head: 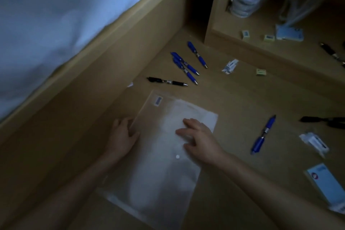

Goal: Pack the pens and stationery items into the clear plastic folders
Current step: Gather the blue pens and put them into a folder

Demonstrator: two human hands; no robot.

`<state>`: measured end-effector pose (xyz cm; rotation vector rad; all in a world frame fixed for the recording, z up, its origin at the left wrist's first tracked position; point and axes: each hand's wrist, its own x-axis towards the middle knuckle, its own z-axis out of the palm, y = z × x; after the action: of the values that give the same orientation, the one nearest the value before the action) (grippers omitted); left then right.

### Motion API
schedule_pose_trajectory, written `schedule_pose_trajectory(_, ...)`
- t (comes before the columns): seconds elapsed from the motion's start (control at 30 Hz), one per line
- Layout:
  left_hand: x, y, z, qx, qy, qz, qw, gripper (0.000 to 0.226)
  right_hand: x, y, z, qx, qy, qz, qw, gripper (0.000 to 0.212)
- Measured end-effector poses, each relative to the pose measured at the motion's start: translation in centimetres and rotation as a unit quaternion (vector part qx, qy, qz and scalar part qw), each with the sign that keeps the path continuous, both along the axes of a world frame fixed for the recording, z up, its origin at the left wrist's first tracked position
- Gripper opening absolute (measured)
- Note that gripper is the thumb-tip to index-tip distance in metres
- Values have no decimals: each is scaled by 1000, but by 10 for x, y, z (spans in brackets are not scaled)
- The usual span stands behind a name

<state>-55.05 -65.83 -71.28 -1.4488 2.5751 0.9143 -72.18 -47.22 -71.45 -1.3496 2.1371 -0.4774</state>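
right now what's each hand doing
Left hand: open, fingers on the clear plastic folder edge.
Right hand: open, spread flat on the folder.

Both forearms bare, reaching in from near edge, left hand (122,136) lying palm down, fingers relaxed, right hand (199,139) lying flat, fingers spread, pointing far-left

Your hands rest on the folder (164,147) lying on the tabletop (233,99); pens (186,65) lie behind it, another pen (263,134) to its right.
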Motion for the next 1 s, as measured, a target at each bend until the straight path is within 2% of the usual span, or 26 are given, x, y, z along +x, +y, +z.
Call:
schedule_pose_trajectory(0.1,-8,4,0,-19,29,-1,999,33,-14,8,-8,-1,-4,-8,1000,49)
schedule_pose_trajectory(0.2,-13,12,4,-16,28,-2,999,24,-27,18,-12,-28,6,-80,996,50)
schedule_pose_trajectory(0.33,-15,34,3,13,15,-3,1000,20,-33,26,-17,-60,73,-192,977,42)
schedule_pose_trajectory(0.47,-1,70,2,55,8,-38,998,13,-37,23,-20,-72,93,-239,964,31)
schedule_pose_trajectory(0.53,20,89,9,105,-20,-131,986,25,-37,22,-20,-64,73,-210,973,42)
schedule_pose_trajectory(0.6,45,102,17,184,-43,-231,955,46,-35,21,-18,-42,57,-145,987,58)
schedule_pose_trajectory(0.67,64,105,21,222,-45,-251,941,50,-29,21,-19,-24,58,-91,994,78)
schedule_pose_trajectory(0.73,64,96,21,204,-10,-228,952,48,-24,24,-17,-17,64,-67,996,87)
schedule_pose_trajectory(0.8,52,84,19,152,50,-210,965,41,-18,31,-15,-6,86,-42,995,85)
schedule_pose_trajectory(0.9,24,68,13,53,88,-218,970,27,-12,44,-11,-6,89,-72,993,76)
schedule_pose_trajectory(1.0,0,68,8,16,83,-277,957,37,-11,49,-9,-16,66,-100,993,61)
